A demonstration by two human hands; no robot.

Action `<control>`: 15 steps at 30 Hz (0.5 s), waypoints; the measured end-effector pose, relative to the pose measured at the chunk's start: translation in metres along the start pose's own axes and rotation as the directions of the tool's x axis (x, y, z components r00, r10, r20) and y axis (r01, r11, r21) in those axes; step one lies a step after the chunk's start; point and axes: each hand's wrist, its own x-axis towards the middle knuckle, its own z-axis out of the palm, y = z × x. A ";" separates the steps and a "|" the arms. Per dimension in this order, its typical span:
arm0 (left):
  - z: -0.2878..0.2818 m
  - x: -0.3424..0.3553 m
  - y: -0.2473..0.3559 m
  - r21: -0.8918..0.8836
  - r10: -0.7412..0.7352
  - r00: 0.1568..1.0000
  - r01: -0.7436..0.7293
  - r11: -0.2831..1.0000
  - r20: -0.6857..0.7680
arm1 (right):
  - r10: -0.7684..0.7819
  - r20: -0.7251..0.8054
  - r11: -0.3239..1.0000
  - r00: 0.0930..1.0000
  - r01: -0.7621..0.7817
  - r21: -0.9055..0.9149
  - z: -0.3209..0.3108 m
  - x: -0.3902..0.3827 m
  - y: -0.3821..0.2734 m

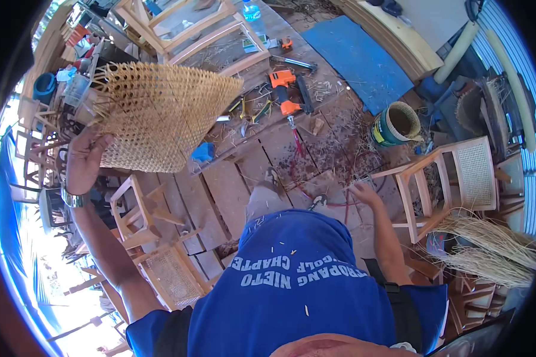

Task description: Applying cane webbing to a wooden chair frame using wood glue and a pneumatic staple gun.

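The person's blue shirt [292,315] occupies the near foreground. Left hand [86,159], raised at the left: thumb on the front face of a woven cane sheet [161,116], pinching it at its lower left edge. The sheet extends up and to the right of this grip, tapering to a corner at the far right; loose strand ends show along its upper left border. Right hand [366,194], lowered and well apart from the sheet: fingers near a red hose [339,204] and the legs of a cane-backed chair [475,172]; whether it grips anything cannot be determined. Beyond the sheet's right corner, an orange and black nail gun [287,89] lies among scraps, with a green bucket [389,135] to its right. Farther off lies a blue panel [363,59].
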 end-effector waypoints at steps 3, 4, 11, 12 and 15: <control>-0.001 0.033 -0.039 -0.223 -0.011 0.999 0.002 0.975 -0.038 | -0.095 0.004 0.788 0.995 0.072 0.611 -0.003 0.041 -0.124; -0.006 0.041 -0.045 -0.295 -0.026 0.999 0.013 0.956 -0.040 | -0.147 -0.024 0.686 0.989 0.119 0.718 -0.006 0.057 -0.157; 0.011 0.071 -0.168 -0.667 -0.102 0.988 -0.002 0.745 -0.116 | -0.355 -0.086 0.463 0.931 0.255 0.849 -0.036 0.155 -0.318; 0.016 0.073 -0.182 -0.739 -0.111 0.986 -0.021 0.674 -0.128 | -0.404 -0.009 0.453 0.915 0.209 0.867 -0.029 0.170 -0.329; 0.034 0.071 -0.237 -0.894 -0.145 0.983 -0.041 0.445 -0.117 | -0.432 0.018 0.521 0.901 0.234 0.821 0.007 0.210 -0.382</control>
